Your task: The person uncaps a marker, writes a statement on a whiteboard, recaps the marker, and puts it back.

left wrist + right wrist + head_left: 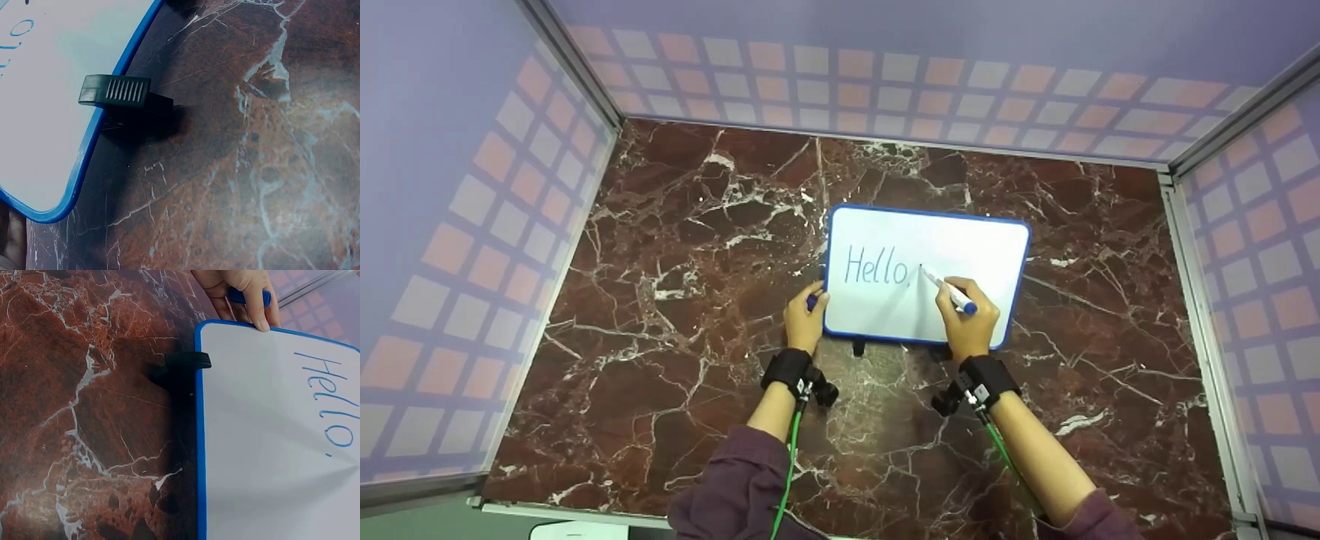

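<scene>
Two black clips [859,346] (one beside the right hand [971,319]) edge the whiteboard [877,234].

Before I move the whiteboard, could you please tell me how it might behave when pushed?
The whiteboard is probably stiff, judging by its straight blue frame. It may slide easily, as the table seems smooth and shiny. The black clip jutting past its edge could snag.
</scene>
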The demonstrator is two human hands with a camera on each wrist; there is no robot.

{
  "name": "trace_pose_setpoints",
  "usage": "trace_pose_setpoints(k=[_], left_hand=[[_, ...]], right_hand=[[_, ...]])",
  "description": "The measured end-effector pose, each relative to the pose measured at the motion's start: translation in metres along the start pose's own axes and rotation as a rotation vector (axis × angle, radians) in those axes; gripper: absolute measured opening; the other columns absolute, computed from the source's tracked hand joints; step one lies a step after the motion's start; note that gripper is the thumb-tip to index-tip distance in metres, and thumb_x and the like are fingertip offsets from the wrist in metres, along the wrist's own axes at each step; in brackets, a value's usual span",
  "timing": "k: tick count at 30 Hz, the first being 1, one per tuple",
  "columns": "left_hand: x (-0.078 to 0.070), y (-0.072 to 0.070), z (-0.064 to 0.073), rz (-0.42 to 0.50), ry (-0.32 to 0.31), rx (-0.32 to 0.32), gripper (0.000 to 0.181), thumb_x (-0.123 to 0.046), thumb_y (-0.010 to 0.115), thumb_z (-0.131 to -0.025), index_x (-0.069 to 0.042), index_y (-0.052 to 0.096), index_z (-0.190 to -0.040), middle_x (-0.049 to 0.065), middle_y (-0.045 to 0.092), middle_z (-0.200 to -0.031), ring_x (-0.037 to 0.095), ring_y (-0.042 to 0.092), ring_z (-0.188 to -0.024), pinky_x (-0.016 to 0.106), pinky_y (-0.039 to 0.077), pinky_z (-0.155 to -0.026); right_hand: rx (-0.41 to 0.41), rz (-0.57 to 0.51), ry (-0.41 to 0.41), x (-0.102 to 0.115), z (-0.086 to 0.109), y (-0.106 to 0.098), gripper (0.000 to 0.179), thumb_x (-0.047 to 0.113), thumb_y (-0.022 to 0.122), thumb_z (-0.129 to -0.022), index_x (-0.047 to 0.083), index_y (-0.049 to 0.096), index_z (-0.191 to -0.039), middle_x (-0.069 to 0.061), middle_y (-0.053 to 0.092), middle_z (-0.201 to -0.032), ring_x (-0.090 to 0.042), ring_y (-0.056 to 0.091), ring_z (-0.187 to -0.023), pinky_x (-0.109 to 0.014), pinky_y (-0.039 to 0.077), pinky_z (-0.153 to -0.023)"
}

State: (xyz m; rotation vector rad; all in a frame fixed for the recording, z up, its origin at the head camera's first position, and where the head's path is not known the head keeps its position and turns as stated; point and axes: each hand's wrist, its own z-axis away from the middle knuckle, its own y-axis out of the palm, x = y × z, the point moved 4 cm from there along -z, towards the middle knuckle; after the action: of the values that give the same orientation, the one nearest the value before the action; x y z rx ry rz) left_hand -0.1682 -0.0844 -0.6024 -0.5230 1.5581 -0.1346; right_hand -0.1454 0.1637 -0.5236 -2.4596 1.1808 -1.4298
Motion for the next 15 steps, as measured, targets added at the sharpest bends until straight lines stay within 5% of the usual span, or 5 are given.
trace_pose_setpoints(k=[10, 15], left_hand=[[-0.002, -0.001, 0.001, -0.023, -0.006, 0.006, 0.030, -0.015, 0.060, -0.087, 0.000, 0.064, -0.112, 0.019, 0.069, -0.103, 0.035, 0.063, -0.080, 0.043, 0.049, -0.078], [-0.001, -0.001, 0.000, -0.033, -0.007, 0.006, 0.030, -0.016, 0.060, -0.087, 0.000, 0.064, -0.112, 0.019, 0.069, -0.104, 0.034, 0.066, -0.091, 0.044, 0.049, -0.083]], right_hand=[[0.024, 0.006, -0.006, -0.002, 0.006, -0.001, 0.009, 0.006, 0.064, -0.078, -0.001, 0.067, -0.081, -0.013, 0.070, -0.072, -0.018, 0.061, -0.060, -0.015, 0.043, -0.057], [0.050, 0.003, -0.008, -0.004, 0.012, -0.001, 0.007, 0.006, 0.063, -0.077, -0.001, 0.067, -0.079, -0.012, 0.069, -0.069, -0.016, 0.059, -0.057, -0.016, 0.042, -0.055]])
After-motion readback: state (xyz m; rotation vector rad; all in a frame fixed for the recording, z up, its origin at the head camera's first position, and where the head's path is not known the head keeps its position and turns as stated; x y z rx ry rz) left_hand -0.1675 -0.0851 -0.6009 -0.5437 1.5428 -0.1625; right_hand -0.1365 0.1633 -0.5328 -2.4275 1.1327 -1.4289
